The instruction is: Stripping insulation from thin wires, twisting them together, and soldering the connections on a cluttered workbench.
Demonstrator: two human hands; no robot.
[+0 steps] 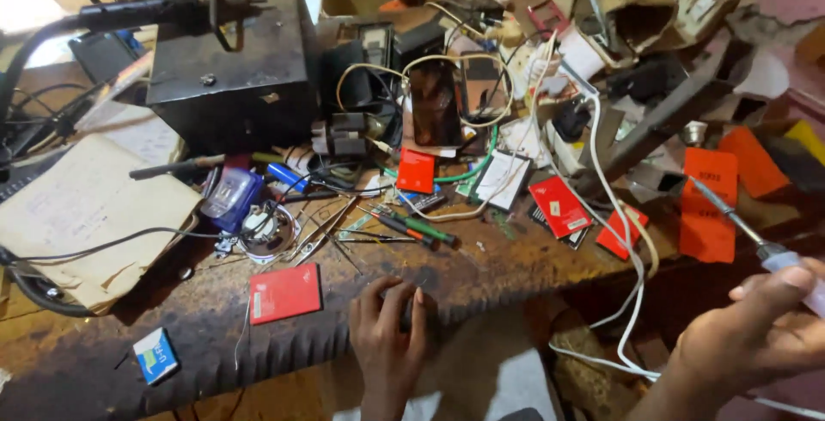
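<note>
My left hand point(388, 335) rests on the near edge of the worn workbench point(206, 335), fingers curled around a small dark object that I cannot make out. My right hand point(756, 331) is off the bench at the lower right, gripping a soldering iron point(748, 230) by its pale handle, the metal tip pointing up and left toward an orange card point(710, 206). A red flat battery point(285, 292) lies just left of my left hand. Screwdrivers and tweezers point(404, 228) lie on the bench beyond that hand.
A black metal box point(232, 60) stands at the back left, a brown paper pad point(86, 206) at the left. A phone point(434, 103) leans amid tangled wires, red batteries point(559, 204) and cardboard boxes point(636, 0). A white cable point(632, 292) hangs over the edge.
</note>
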